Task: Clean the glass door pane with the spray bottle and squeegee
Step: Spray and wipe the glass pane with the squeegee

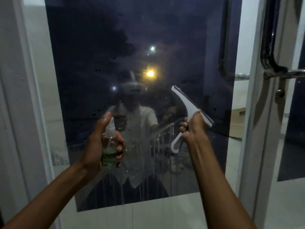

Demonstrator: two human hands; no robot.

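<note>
Against the glass door pane (140, 38), the left hand (97, 144) wraps a small, light, likely slippery spray bottle (110, 147) around its body. The right hand (192, 128) grips the stiff plastic squeegee (186, 104) by its handle, blade near the pane.

- One head-worn wide-angle view, facing straight at the glass door pane (132, 63) from close range.
- Both forearms reach in from the bottom edge; the pane lies just beyond the left hand (97, 144) and right hand (193, 128).
</note>
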